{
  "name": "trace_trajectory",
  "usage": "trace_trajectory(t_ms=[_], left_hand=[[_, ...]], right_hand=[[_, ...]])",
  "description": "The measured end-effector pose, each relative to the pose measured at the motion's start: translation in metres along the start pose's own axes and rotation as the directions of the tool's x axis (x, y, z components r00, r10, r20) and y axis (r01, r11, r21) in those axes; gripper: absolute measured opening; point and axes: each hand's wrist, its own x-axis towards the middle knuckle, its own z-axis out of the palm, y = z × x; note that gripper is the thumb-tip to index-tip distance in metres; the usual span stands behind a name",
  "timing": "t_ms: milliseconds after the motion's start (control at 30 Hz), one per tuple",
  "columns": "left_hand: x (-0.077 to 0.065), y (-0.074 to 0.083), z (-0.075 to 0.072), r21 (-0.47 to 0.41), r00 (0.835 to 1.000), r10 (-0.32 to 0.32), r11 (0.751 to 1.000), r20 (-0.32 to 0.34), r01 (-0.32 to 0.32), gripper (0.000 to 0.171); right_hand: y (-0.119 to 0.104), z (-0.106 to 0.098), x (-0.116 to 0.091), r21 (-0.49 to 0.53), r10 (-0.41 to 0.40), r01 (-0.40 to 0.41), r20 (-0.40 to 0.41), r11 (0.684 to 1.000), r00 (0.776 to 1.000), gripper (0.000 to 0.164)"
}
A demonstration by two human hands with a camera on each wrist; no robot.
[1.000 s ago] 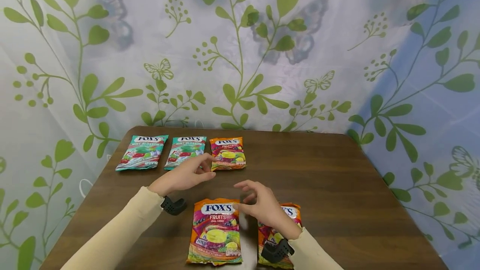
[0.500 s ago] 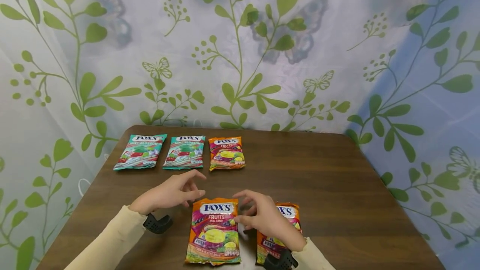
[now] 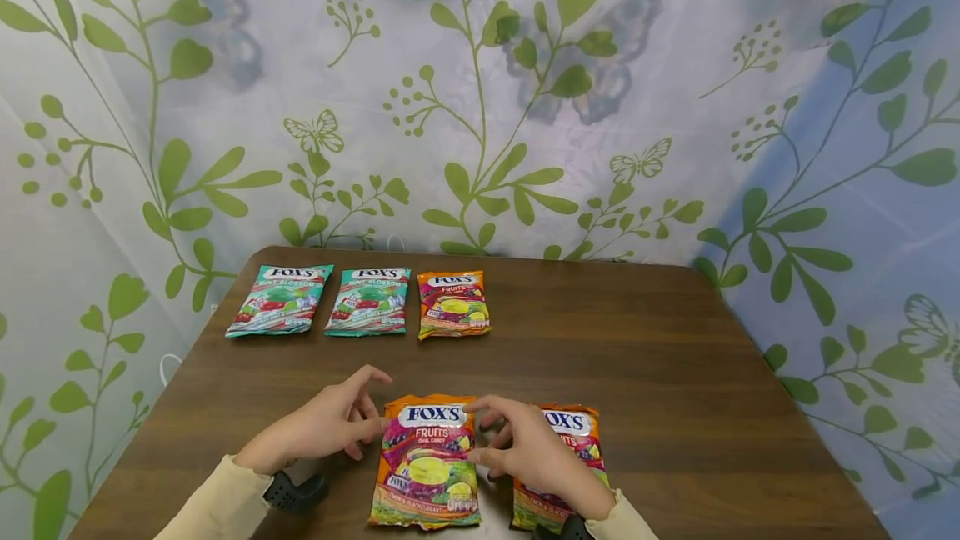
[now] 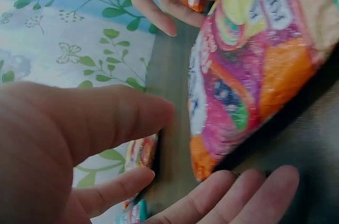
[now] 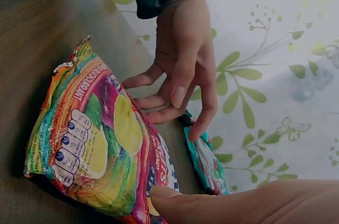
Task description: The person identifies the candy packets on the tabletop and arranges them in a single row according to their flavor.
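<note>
An orange and purple bag of Fox's Fruits oval candy (image 3: 427,473) lies near the table's front, between both hands. My left hand (image 3: 330,419) is at its upper left edge, thumb and fingers spread and loosely bent. In the left wrist view those fingers (image 4: 206,197) are close beside the bag's corner, and no grip shows. My right hand (image 3: 536,452) stands at the bag's right edge with bent, parted fingers. Its thumb (image 5: 180,203) overlaps the bag in the right wrist view; whether it touches is unclear. Under the right hand and wrist lies a second fruit candy bag (image 3: 585,440), partly hidden.
Along the back left of the brown wooden table (image 3: 637,357) lie two teal Mint Blossom bags, one at the left (image 3: 281,302) and another teal bag (image 3: 369,304) beside it. A smaller-looking fruit candy bag (image 3: 453,307) is to their right. Behind hangs a leaf-patterned curtain (image 3: 480,107).
My left hand has come back from the far fruit candy bag, down and leftward, to the near bag's left edge. The right hand has lowered slightly beside that bag. The bags stay in place.
</note>
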Motion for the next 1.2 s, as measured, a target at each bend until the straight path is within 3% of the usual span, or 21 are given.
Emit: trace_trajectory(t_ms=[200, 400, 700, 933, 1100, 1200], left_hand=[[-0.007, -0.005, 0.010, -0.068, 1.000, -0.017, 0.998, 0.008, 0.017, 0.051], [-0.009, -0.010, 0.022, -0.073, 1.000, -0.001, 0.997, -0.005, 0.001, 0.049], [-0.008, -0.012, 0.031, -0.076, 0.999, 0.035, 0.996, -0.005, -0.035, 0.046], [-0.007, -0.012, 0.033, -0.047, 0.997, 0.073, 0.996, 0.003, -0.072, 0.048], [-0.007, -0.014, 0.034, -0.022, 0.997, 0.079, 0.997, -0.011, -0.080, 0.050], [-0.006, -0.018, 0.032, 0.014, 0.993, 0.116, 0.993, 0.000, -0.116, 0.050]], right_hand=[[0.000, 0.005, -0.002, 0.045, 0.001, -0.002, 0.021, 0.999, 1.000, 0.050], [0.000, 0.011, -0.004, 0.111, 0.026, -0.030, 0.037, 0.993, 0.999, 0.047], [0.007, 0.014, -0.004, 0.084, 0.002, -0.005, 0.028, 0.996, 1.000, 0.051], [0.008, 0.019, -0.006, 0.090, 0.038, -0.037, -0.009, 0.995, 0.999, 0.053], [0.010, 0.019, -0.004, 0.019, 0.011, -0.010, -0.032, 1.000, 0.999, 0.054], [0.011, 0.019, -0.004, -0.006, 0.000, 0.000, -0.028, 1.000, 1.000, 0.054]])
